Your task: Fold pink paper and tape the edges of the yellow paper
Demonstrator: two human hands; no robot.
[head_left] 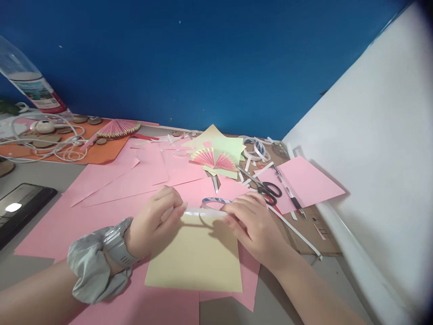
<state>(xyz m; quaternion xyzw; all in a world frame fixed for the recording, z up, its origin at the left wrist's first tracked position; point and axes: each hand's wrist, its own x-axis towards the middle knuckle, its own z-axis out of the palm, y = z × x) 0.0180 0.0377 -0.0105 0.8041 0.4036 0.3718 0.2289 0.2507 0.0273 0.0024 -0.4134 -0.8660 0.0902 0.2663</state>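
Note:
A sheet of pale yellow paper (196,257) lies on pink sheets, its far edge under both hands. Along that edge runs a strip of white tape (194,213). My left hand (157,221), with a grey watch and a grey scrunchie at the wrist, pinches the strip's left end. My right hand (252,221) is closed at the other end of the strip, fingertips together. A tape roll (216,200) with a blue-and-white core stands just behind the strip, partly covered by the right fingers.
Black-handled scissors (267,192) and a pen (287,189) lie right, by more tape rolls (255,149) and paper scraps. Folded pink fans (214,159) rest on yellow sheets at the back. A phone (23,207), a bottle (37,85) and a white cable (72,149) are left.

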